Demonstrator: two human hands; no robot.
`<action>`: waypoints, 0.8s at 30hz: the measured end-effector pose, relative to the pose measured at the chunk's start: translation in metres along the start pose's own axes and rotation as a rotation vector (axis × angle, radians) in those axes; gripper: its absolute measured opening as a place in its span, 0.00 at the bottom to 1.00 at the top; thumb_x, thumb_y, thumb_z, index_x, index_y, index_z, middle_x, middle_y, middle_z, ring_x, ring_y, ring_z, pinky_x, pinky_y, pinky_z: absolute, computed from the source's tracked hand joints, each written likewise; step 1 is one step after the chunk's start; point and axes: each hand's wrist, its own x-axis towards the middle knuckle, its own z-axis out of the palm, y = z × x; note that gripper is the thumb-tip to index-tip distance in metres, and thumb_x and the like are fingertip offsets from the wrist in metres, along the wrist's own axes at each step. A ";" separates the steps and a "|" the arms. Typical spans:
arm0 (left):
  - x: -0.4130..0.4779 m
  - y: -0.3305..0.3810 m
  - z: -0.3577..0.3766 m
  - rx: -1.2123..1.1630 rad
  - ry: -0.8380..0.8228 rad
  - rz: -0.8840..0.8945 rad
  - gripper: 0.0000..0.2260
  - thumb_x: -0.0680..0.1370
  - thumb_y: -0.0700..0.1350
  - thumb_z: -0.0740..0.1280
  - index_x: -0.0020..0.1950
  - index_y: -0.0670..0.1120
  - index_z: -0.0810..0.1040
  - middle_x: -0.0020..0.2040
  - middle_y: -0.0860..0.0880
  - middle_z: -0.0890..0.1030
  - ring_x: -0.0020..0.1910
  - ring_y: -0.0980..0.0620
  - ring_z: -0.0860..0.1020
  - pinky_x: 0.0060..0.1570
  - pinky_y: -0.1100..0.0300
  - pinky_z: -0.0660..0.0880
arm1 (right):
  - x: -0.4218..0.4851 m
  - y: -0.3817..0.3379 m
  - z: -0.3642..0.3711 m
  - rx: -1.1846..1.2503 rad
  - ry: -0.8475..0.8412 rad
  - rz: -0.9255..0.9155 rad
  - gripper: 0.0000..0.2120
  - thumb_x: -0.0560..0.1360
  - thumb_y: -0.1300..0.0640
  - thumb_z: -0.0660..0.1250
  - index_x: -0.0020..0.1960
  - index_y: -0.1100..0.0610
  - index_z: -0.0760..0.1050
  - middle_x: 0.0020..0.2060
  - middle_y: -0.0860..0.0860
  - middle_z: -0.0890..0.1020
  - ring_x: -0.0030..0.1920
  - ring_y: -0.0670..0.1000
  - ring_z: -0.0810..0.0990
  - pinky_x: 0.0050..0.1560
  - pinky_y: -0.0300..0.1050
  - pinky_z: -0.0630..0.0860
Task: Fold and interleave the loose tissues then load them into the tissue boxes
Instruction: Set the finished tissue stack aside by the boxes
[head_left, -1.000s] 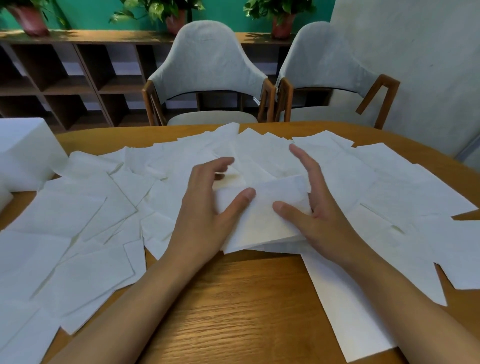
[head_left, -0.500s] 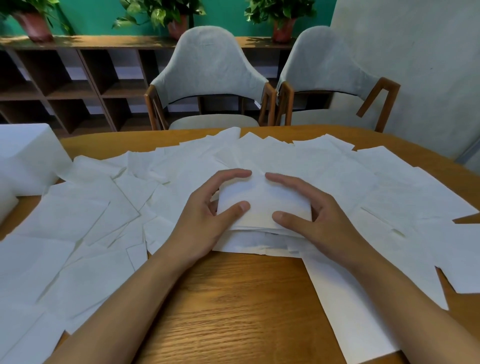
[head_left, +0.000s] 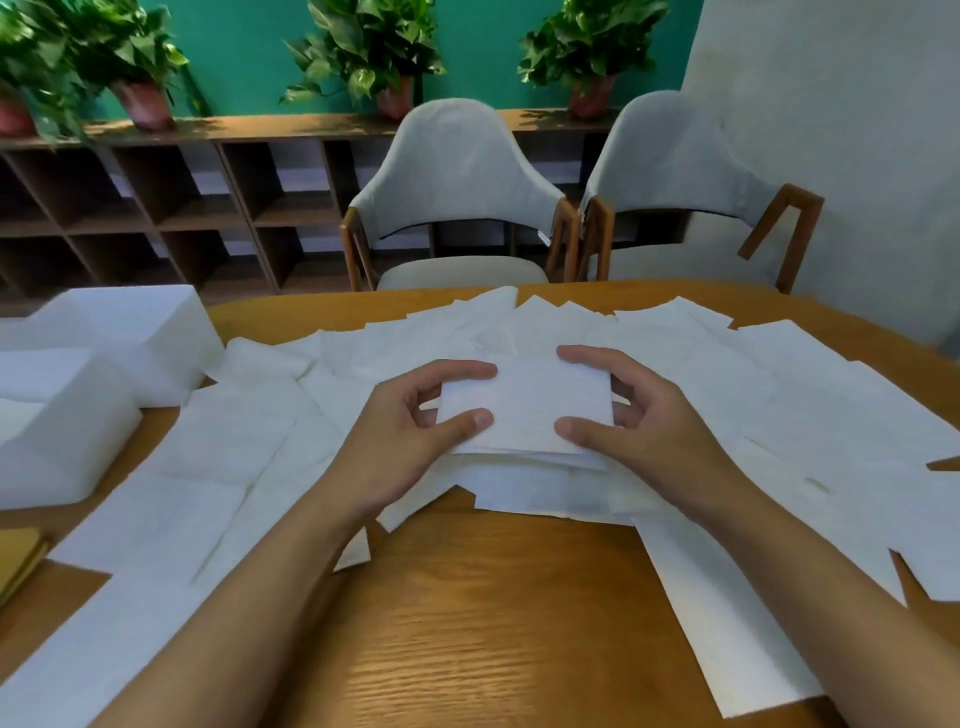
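Observation:
A small stack of folded white tissues lies in the middle of the table on top of other sheets. My left hand grips its left edge, thumb on top and fingers curled round the far corner. My right hand grips the right edge the same way. Several loose white tissues cover the wooden table all around the stack. Two white tissue boxes stand at the far left, the nearer one lower and partly cut off.
Two grey chairs stand behind the table, the second chair to the right. A shelf unit with potted plants runs along the green wall. A tan flat object lies at the left edge.
My hands closed in from a flat, spread pose onto the folded stack and now hold it by both sides. The camera tilted up, bringing the boxes on the left further into view.

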 end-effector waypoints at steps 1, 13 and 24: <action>-0.003 0.007 -0.010 0.028 0.001 0.015 0.15 0.80 0.41 0.73 0.65 0.53 0.83 0.63 0.59 0.83 0.62 0.62 0.80 0.51 0.69 0.78 | 0.002 -0.009 0.005 0.016 0.003 -0.001 0.26 0.72 0.54 0.78 0.66 0.39 0.75 0.65 0.36 0.74 0.60 0.37 0.75 0.46 0.32 0.79; -0.072 0.045 -0.151 0.296 0.314 -0.046 0.12 0.77 0.49 0.75 0.60 0.60 0.84 0.57 0.68 0.77 0.54 0.58 0.79 0.49 0.71 0.76 | 0.017 -0.101 0.127 0.148 -0.080 -0.050 0.22 0.73 0.58 0.77 0.65 0.44 0.80 0.57 0.35 0.78 0.55 0.37 0.78 0.44 0.32 0.79; -0.139 0.039 -0.304 0.439 0.563 -0.107 0.11 0.77 0.47 0.76 0.58 0.56 0.86 0.53 0.55 0.82 0.42 0.51 0.80 0.42 0.67 0.79 | 0.063 -0.155 0.282 0.164 -0.216 0.046 0.21 0.70 0.58 0.79 0.61 0.47 0.82 0.55 0.46 0.83 0.50 0.48 0.83 0.47 0.45 0.85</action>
